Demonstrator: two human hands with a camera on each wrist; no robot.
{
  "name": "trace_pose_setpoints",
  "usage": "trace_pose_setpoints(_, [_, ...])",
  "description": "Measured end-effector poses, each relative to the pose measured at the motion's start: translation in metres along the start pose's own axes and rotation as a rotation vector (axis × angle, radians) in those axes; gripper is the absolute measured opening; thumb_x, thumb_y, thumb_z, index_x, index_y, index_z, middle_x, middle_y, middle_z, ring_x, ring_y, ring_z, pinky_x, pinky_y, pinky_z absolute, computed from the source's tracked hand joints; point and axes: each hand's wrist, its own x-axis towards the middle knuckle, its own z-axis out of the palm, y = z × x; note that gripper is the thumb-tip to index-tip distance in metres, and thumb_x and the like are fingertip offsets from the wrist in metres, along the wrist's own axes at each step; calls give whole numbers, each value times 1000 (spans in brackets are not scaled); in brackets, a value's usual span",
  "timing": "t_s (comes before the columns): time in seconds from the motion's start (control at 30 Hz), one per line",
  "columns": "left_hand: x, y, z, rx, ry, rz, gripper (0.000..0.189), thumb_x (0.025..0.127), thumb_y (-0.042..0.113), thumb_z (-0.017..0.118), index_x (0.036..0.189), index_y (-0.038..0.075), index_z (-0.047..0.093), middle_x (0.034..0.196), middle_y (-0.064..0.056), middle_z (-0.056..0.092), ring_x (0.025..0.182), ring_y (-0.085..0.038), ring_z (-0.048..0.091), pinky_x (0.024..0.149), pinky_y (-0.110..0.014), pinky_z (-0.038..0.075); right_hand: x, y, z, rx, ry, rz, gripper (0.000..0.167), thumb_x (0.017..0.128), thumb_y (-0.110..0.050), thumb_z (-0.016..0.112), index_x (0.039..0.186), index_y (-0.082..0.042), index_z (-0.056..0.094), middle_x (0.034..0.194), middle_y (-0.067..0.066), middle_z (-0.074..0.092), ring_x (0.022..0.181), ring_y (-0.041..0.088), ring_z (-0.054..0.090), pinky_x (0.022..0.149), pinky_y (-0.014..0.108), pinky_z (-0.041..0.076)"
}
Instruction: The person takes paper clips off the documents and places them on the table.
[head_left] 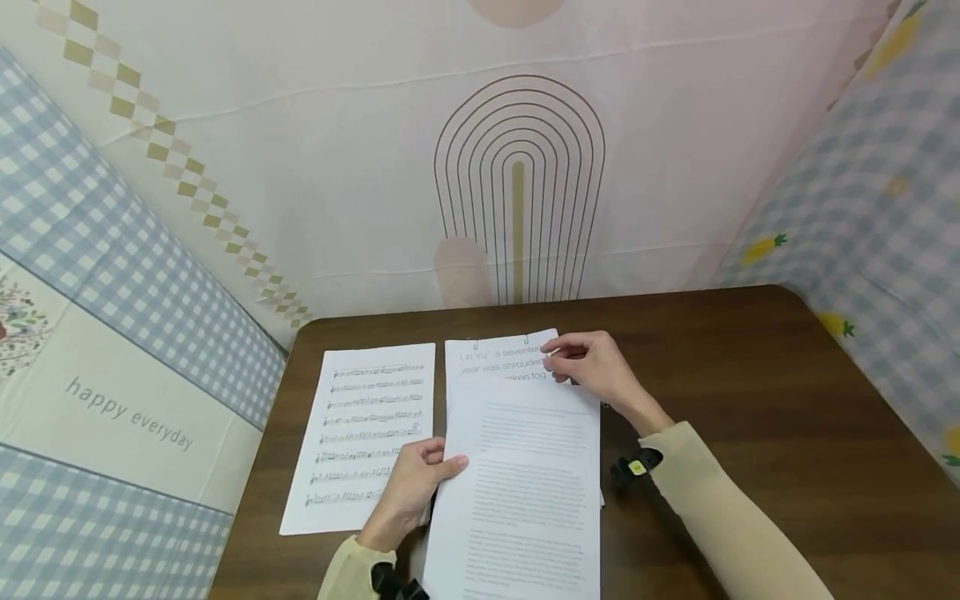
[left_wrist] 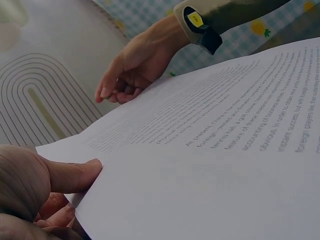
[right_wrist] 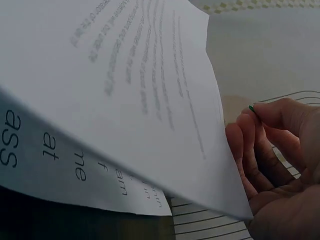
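My left hand [head_left: 416, 483] grips the left edge of a printed sheet [head_left: 532, 483], thumb on top and fingers beneath. The sheet lies over a page with large print [head_left: 495, 357], whose top lines show above it. Two thin wire clips sit at that page's top edge, one being the right clip [head_left: 527, 338]. At the upper right edge my right hand [head_left: 592, 362] pinches a small green object [right_wrist: 251, 107] between thumb and fingers. Only its tip shows, so its kind is hidden. In the right wrist view the printed sheet's edge runs beside the fingers.
A sheet of music [head_left: 367, 433] lies on the brown table [head_left: 720, 400], left of the printed pages. Behind the table hangs a pale cloth [head_left: 360, 183] with an arch pattern. Checked cloth [head_left: 862, 225] closes off the right side.
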Motion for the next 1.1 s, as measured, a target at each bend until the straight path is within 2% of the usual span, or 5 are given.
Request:
trace_pose_setpoints(0.2, [1, 3, -7, 8, 21, -4, 40, 98, 4, 77, 133, -12, 67, 102, -14, 83, 84, -19, 82, 74, -34, 69, -10, 11, -17, 66, 33, 21, 27, 97, -7, 80, 122, 3, 78, 108, 21, 78, 82, 16, 73, 74, 22, 64])
trace_pose_setpoints(0.43, [0, 5, -14, 15, 79, -6, 39, 97, 4, 78, 131, -11, 68, 101, -15, 84, 81, -19, 81, 70, -32, 67, -19, 31, -32, 30, 74, 43, 28, 100, -13, 79, 124, 3, 77, 101, 19, 79, 79, 16, 75, 70, 30, 64])
trace_pose_setpoints(0.53, [0, 6, -19, 12, 97, 2, 37, 97, 4, 78, 130, -11, 69, 102, -16, 84, 82, -20, 82, 70, -32, 67, -24, 41, -38, 26, 84, 61, 31, 102, -14, 78, 126, 5, 76, 104, 20, 80, 82, 18, 78, 75, 34, 67])
trace_pose_setpoints(0.67, [-1, 8, -26, 25, 127, 12, 35, 97, 3, 77, 130, -10, 70, 101, -15, 83, 82, -20, 82, 69, -31, 67, -32, 55, -46, 13, 96, 86, 34, 103, -16, 77, 129, 5, 74, 108, 23, 79, 86, 20, 78, 78, 32, 67])
trace_pose_setpoints(1.1, [-5, 9, -53, 59, 250, -13, 33, 98, 3, 77, 129, -8, 71, 97, -9, 83, 80, -18, 80, 66, -28, 64, -44, 91, -63, -47, 125, 130, 31, 105, -12, 73, 131, 6, 74, 113, 26, 78, 80, 9, 71, 72, 26, 65])
